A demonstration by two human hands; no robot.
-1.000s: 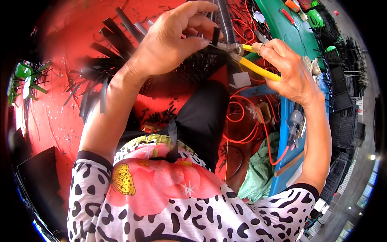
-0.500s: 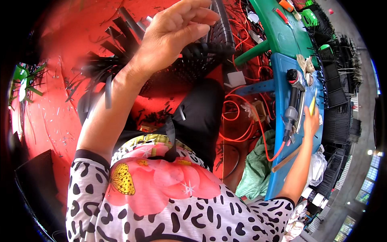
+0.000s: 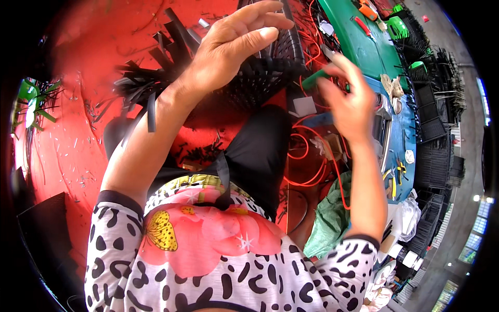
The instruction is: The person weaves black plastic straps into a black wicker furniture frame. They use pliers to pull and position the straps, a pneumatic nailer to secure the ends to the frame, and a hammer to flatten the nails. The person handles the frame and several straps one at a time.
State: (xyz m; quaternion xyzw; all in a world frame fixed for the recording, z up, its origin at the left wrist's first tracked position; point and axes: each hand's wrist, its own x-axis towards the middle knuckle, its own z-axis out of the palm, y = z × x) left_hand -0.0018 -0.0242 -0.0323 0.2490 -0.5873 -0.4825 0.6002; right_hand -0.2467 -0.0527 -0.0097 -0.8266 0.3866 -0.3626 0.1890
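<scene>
black wickerwork (image 3: 269,77): right of left hand (image 3: 231,47), long axis unclear | left nearer, loosely open, nothing visibly gripped | right hand (image 3: 351,101): apart, half-curled, seemingly empty

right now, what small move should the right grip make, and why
Probably bring the right grip across to the black weave by the left grip: though blurred, the right seems to hold nothing, and the yellow-handled tool lies aside on the blue table.

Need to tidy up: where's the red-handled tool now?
In the head view, the red-handled tool lies at upper right on the green tabletop, beside an orange object.
</scene>
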